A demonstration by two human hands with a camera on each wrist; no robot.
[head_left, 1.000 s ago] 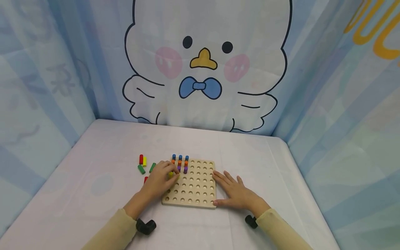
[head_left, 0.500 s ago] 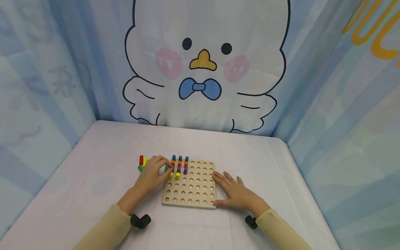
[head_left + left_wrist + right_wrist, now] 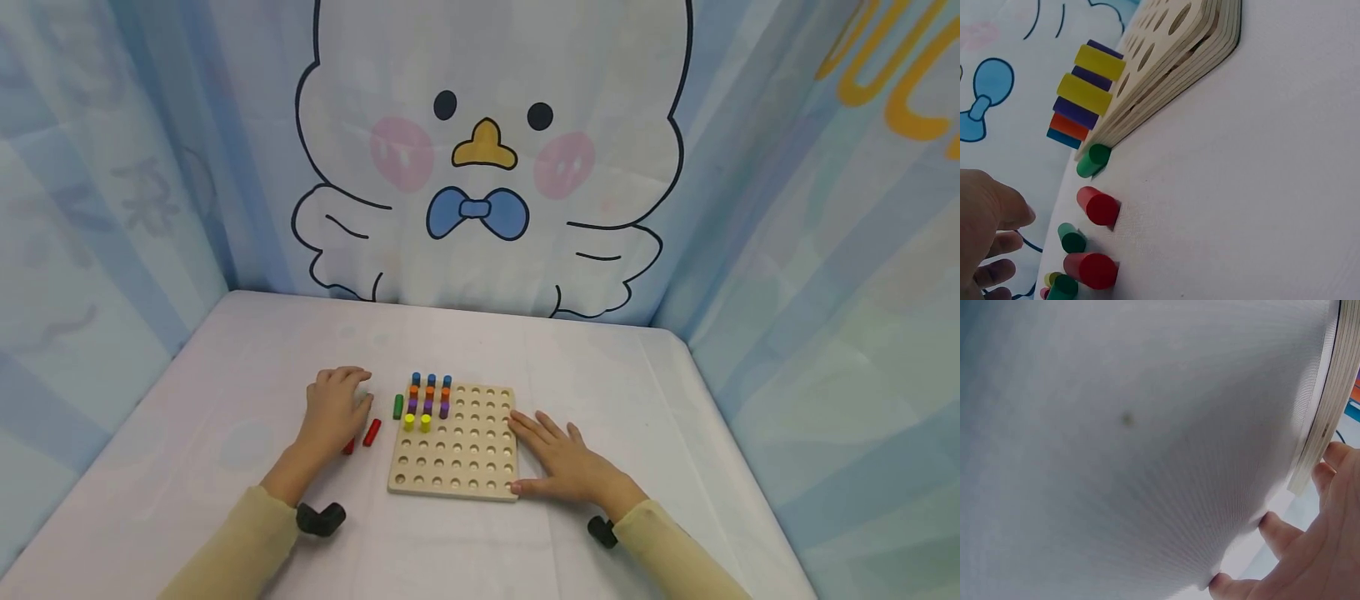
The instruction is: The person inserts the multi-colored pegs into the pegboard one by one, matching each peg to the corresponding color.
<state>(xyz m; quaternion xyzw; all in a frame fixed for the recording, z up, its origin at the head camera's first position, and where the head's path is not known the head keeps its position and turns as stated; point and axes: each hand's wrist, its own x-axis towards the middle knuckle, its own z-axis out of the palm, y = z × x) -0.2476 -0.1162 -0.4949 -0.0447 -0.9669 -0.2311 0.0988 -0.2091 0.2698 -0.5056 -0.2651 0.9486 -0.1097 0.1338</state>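
Note:
A wooden pegboard lies on the table. Blue, orange and purple pegs stand in rows at its far left, with two yellow pegs in front. A green peg lies beside the left edge. My left hand hovers left of the board near loose pegs, its thumb and fingers apart and holding nothing. Near it lie red pegs; green pegs also show in the left wrist view. My right hand is spread, fingertips and thumb touching the board's right edge.
A white cloth covers the table. Behind it hangs a curtain printed with a cartoon bird. Black wrist devices sit at both sleeves. In the head view, my left hand hides some loose pegs.
My left hand has moved left, off the board. A green peg now lies by the board's left edge, away from its earlier place among the loose pegs. The right hand stays put.

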